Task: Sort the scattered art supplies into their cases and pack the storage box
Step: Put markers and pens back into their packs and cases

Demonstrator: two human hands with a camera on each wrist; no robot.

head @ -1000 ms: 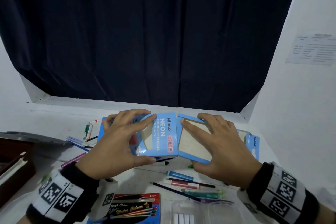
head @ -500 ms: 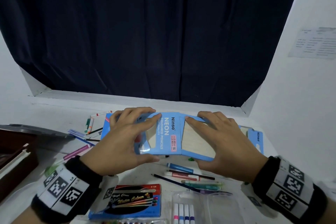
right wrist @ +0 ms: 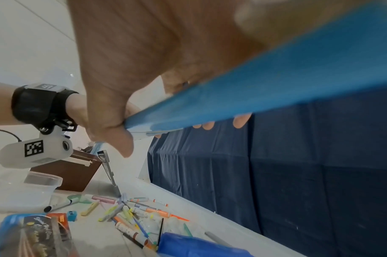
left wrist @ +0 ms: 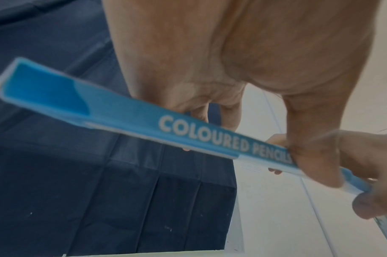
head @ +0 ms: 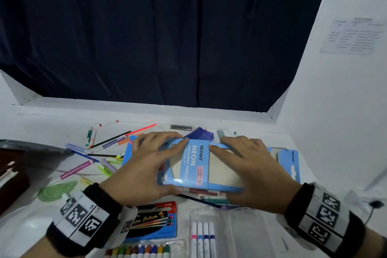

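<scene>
**Closing the blue pencil box**

We hold the blue pencil box (head: 189, 165) above the counter (head: 52, 121). Our left hand (head: 144, 165) grips the sleeve; our right hand (head: 251, 172) grips the inner tray (head: 224, 176). Next we push them together. Loose pens (head: 100, 144) wait behind.

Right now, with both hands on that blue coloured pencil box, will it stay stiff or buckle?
The pencil box is thin card with a window cutout, so it probably flexes. It looks empty, likely light. Left hand and right hand grip opposite ends, which should steady it.
</scene>
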